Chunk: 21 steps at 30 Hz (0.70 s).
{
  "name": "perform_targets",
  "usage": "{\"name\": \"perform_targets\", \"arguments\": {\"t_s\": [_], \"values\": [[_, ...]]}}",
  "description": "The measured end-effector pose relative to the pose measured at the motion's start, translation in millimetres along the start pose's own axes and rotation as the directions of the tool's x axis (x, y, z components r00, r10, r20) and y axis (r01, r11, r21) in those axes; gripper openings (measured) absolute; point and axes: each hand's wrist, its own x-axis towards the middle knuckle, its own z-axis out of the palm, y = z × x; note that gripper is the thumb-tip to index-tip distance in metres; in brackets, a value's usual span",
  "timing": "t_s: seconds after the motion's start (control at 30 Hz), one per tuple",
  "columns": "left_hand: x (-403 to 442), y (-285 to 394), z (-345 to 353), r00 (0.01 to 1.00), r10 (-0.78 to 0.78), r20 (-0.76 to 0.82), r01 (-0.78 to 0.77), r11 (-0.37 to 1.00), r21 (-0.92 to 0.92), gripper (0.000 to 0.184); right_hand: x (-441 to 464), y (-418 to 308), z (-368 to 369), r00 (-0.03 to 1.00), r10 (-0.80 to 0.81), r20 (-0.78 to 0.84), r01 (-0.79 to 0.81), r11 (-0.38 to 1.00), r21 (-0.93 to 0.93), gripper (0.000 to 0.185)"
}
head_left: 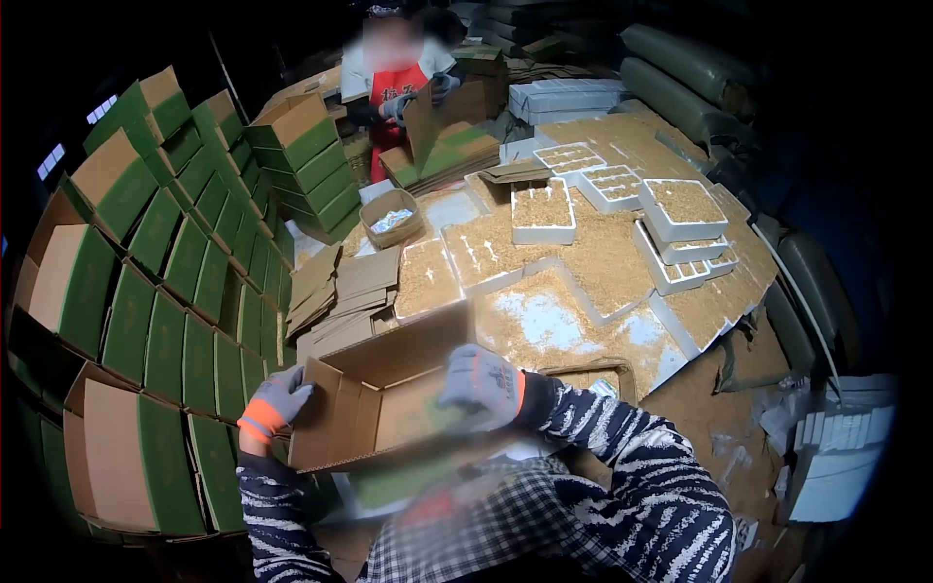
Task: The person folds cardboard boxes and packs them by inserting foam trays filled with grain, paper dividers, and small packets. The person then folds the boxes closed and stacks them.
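The left hand pinches the left end of an open carton, which probably steadies it while the mouth faces up. The right hand is at the carton's right end, fingers bent inward; it is blurred, so I cannot tell whether it grips the board or just presses on it. Flat cardboard pieces lie just beyond the left hand, likely for easy reach. Green cartons stand stacked left of that hand, apparently to leave the table free for foam trays beyond the right hand.
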Motion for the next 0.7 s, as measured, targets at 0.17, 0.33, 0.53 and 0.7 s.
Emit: {"name": "perform_targets", "arguments": {"t_s": [0.17, 0.33, 0.53, 0.7], "values": [[36.0, 5.8, 89.4, 0.771, -0.062, -0.634, -0.222, 0.907, -0.358, 0.026, 0.6, 23.7, 53.7, 0.937, 0.124, 0.326, -0.148, 0.988, 0.051, 0.020], [29.3, 24.5, 124.2, 0.926, 0.374, -0.059, -0.334, 0.880, 0.336, 0.035, 18.3, 0.9, 13.3, 0.916, 0.356, 0.183, -0.350, 0.934, -0.064, 0.065], [28.1, 2.4, 123.8, 0.997, 0.072, 0.041, -0.050, 0.923, -0.382, 0.038, 17.5, -8.7, 26.8, 0.662, 0.191, 0.725, -0.254, 0.967, -0.022, 0.084], [-4.0, -38.2, 127.9, 0.823, -0.282, -0.493, -0.244, 0.609, -0.755, 0.047, 4.9, 41.5, 22.8, 0.784, 0.287, 0.550, -0.344, 0.939, 0.001, 0.072]]}}
